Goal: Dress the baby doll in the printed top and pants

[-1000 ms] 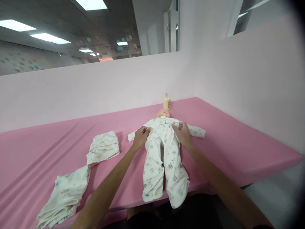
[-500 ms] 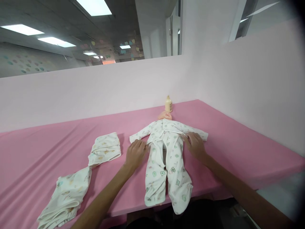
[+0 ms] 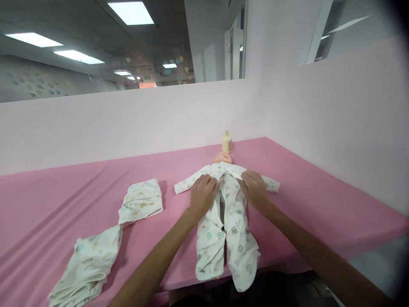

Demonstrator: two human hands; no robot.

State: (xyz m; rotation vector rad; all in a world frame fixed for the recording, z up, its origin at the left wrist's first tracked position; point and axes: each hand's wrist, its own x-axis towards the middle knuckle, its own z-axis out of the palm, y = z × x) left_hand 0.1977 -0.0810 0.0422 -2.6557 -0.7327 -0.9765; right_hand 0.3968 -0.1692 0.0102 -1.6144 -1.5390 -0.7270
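A baby doll [image 3: 223, 157] lies on its back in a white printed baby shirt [image 3: 188, 181], both sleeves spread outward. White printed baby pants [image 3: 238, 226] cover its legs, the feet reaching over the table's front edge. At the doll's waist, my left hand [image 3: 203, 192] has its fingers closed on the lower edge of the shirt, near the middle. My right hand [image 3: 254, 187] pinches the same hem a short way to the right. Both hands partly hide the hem and the waist of the pants.
A pink sheet [image 3: 153, 251] covers the table. Two folded printed cloths, one farther back [image 3: 142, 200] and one nearer [image 3: 91, 260], lie at left. Behind the doll's head stands a cream pump bottle [image 3: 227, 143]. White walls [image 3: 128, 128] border the back and right.
My left hand has moved right and up from the side of the waist to the shirt's middle. My right hand has shifted slightly inward and up along the hem.
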